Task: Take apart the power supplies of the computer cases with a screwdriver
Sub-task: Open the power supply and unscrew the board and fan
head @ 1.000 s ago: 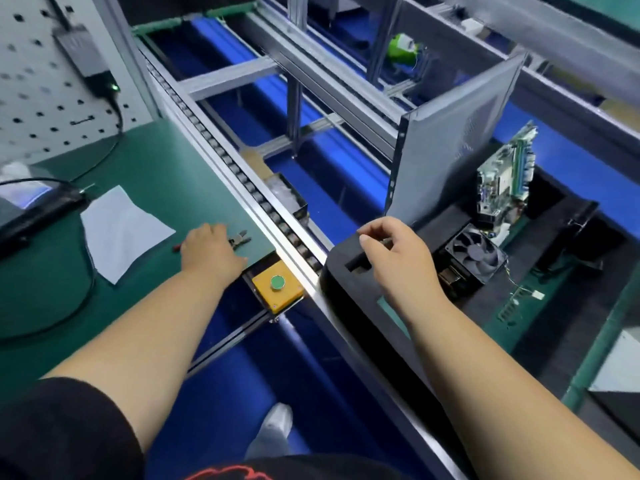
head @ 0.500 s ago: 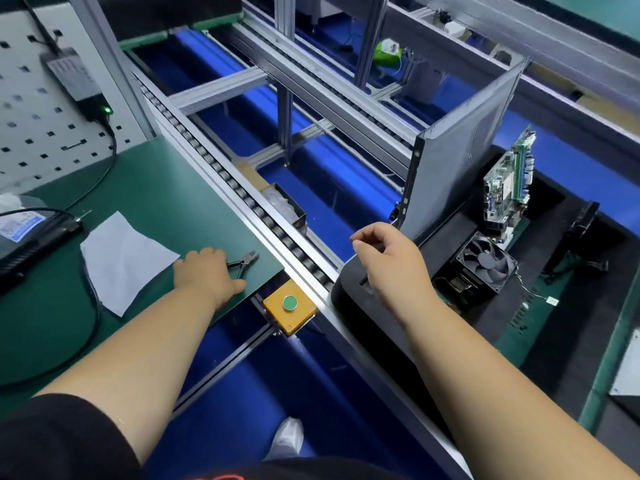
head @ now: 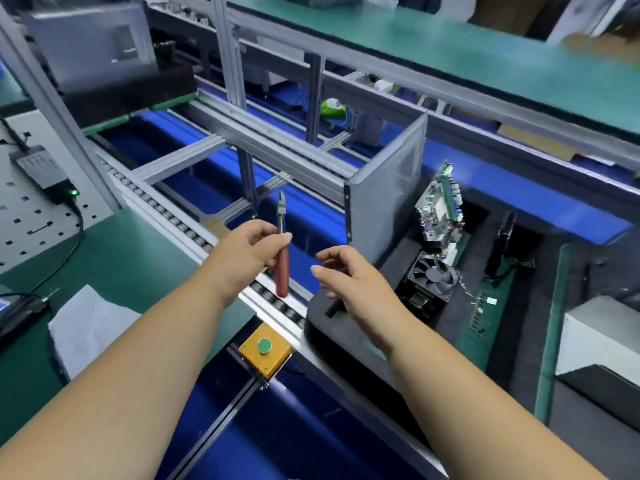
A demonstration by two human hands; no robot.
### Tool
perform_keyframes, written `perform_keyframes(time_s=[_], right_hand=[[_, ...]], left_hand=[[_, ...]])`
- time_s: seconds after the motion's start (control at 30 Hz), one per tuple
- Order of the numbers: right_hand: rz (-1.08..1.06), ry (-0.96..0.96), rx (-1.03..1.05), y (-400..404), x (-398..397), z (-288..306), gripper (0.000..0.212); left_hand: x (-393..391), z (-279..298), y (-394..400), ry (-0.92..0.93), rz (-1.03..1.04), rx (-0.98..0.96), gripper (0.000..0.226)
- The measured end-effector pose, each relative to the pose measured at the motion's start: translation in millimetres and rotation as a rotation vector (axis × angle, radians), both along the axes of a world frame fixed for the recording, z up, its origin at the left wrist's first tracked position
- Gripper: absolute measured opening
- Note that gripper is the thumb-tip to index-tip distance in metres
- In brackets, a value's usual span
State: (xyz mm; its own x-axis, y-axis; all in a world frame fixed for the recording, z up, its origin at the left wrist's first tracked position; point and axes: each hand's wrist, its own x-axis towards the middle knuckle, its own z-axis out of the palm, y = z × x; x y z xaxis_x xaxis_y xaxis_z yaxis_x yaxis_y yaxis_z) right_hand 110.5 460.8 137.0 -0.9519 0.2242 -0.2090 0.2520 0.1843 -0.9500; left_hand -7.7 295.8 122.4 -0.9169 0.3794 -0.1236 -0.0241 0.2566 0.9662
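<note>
My left hand (head: 247, 252) grips small red-handled cutting pliers (head: 282, 268) and holds them upright in the air above the roller conveyor, jaws pointing up. My right hand (head: 346, 277) hovers just to the right of the pliers with its fingers loosely spread and holds nothing. Behind my right hand a grey case side panel (head: 388, 202) stands upright on a black foam tray (head: 398, 265). On that tray lie a black cooling fan (head: 434, 277) and a green circuit board (head: 440, 202) that stands on edge.
A yellow button box (head: 265, 349) is fixed at the front edge of the conveyor rail (head: 162, 209). A white cloth (head: 90, 327) lies on the green bench mat (head: 131, 258) at the left. A grey metal box (head: 602, 337) sits at the right edge.
My left hand picked the pliers up from the green mat and raised them over the conveyor. My right hand left the foam tray's edge and rose toward the pliers.
</note>
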Motion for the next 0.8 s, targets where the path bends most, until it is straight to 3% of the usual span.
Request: perform_keyframes(time_s=[0.13,0.27,0.47,0.6,0.7,0.8], right_hand=[[0.039,0.020,-0.148,22.2,21.1,16.0,0.083],[-0.004,0.009,-0.109,59.0,63.6,21.2,0.093],[-0.179,-0.013,-0.187,126.2,169.7,19.7,0.069],[-0.314,-0.045,-0.251,169.5,251.0,23.1,0.066],[-0.381,-0.026,-0.359,195.2,305.9,33.1,0.051],[-0.412,0.037,-0.506,218.0,358.3,42.3,0.037]], left_hand=[[33.5,33.8,47.9,-0.051,-0.176,0.130,0.026],[76.2,39.7,98.1,-0.059,-0.298,0.142,0.029],[160.5,37.8,181.8,-0.102,-0.472,0.114,0.060],[227.2,36.3,240.2,-0.119,-0.611,0.094,0.041],[272.5,38.7,278.7,-0.169,-0.639,0.148,0.025],[316.0,41.9,312.1,-0.189,-0.667,0.181,0.026]])
